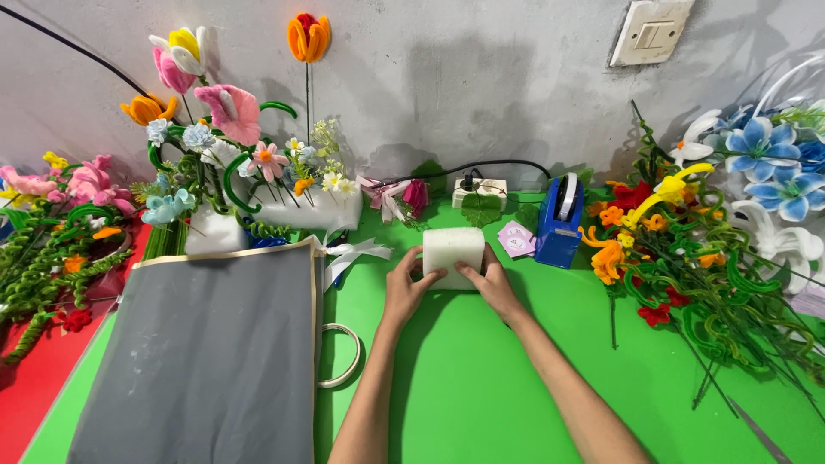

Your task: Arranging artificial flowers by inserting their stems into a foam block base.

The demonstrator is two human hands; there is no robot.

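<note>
A white foam block [454,250] rests on the green table [516,378] near its middle. My left hand [406,286] grips the block's left side with the thumb on its front face. My right hand [490,283] holds the block's right side. Both forearms reach up from the bottom edge of the view.
A grey sheet [206,352] with a pale edge lies at the left, a clear tape ring [344,357] beside it. A blue tape dispenser [560,225] and a white power strip [479,187] stand behind the block. Pipe-cleaner flowers [223,155] crowd the left, and more flowers [696,258] fill the right.
</note>
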